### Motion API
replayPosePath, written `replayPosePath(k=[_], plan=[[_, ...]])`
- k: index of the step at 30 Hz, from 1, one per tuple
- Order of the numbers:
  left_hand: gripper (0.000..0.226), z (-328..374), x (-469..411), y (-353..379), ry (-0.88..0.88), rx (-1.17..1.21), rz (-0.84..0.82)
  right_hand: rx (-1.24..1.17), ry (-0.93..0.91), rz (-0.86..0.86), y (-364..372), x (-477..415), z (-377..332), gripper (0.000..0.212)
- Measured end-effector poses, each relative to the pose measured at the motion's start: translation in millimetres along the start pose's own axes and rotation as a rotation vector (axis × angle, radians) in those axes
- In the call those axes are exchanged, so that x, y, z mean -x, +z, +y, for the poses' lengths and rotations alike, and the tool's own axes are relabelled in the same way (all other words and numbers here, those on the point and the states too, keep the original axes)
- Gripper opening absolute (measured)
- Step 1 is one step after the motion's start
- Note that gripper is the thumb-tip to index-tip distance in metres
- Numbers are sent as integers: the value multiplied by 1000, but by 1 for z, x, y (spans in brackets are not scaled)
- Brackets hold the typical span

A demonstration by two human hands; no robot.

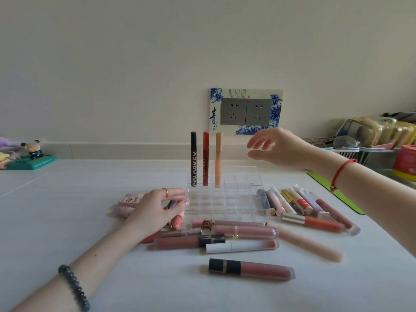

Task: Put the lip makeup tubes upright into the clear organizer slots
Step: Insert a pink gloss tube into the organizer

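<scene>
A clear organizer with a grid of slots stands mid-table. In its back row stand a black tube, a red tube and a peach tube, all upright. My right hand hovers open above the organizer's right back corner, holding nothing. My left hand rests at the organizer's left side, fingers curled around a slim tube among loose ones. Several lip tubes lie flat in front and to the right. A black-capped pink tube lies nearest me.
A pink box lies left of my left hand. A figurine on a green base sits far left. Baskets with pouches and a red tin stand far right, beside a green mat. A wall socket is behind.
</scene>
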State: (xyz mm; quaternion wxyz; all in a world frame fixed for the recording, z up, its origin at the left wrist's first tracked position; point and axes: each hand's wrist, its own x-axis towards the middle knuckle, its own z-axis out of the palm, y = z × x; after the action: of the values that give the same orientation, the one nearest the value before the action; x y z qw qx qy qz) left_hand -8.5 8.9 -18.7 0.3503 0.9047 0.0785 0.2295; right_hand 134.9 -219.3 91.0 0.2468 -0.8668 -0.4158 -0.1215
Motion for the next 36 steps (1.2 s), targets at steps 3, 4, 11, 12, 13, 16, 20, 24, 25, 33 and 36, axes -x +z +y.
replayPosePath(k=[3, 4, 11, 12, 13, 16, 20, 24, 25, 33, 36], plan=[[35, 0, 1, -1, -6, -8, 5, 46, -4, -88, -16, 22, 5, 11], [34, 0, 1, -1, -7, -8, 5, 58, 1, -114, -19, 31, 8, 10], [29, 8, 7, -2, -40, 24, 11, 132, 61, -236, -27, 83, 33, 14], [26, 7, 7, -3, -43, 50, 7, 143, 74, -236, -28, 89, 37, 15], [21, 4, 7, -3, -48, 68, 1, 148, 87, -236, -28, 94, 41, 17], [15, 1, 7, -4, -41, 61, -30, 174, 133, -236, -26, 108, 55, 19], [25, 1, 9, -5, -10, 3, 10, 179, 191, -220, -18, 121, 70, 11], [28, 0, 8, -2, -16, -11, 33, 185, 177, -196, -7, 131, 78, 21], [27, 1, 8, -2, -16, -12, 30, 189, 174, -184, -4, 132, 80, 24], [25, -1, 7, 0, 0, -13, 28, 233, 167, -155, 8, 132, 88, 18], [26, -5, 7, 0, 0, 31, 15, 235, 150, -148, 10, 133, 87, 18]])
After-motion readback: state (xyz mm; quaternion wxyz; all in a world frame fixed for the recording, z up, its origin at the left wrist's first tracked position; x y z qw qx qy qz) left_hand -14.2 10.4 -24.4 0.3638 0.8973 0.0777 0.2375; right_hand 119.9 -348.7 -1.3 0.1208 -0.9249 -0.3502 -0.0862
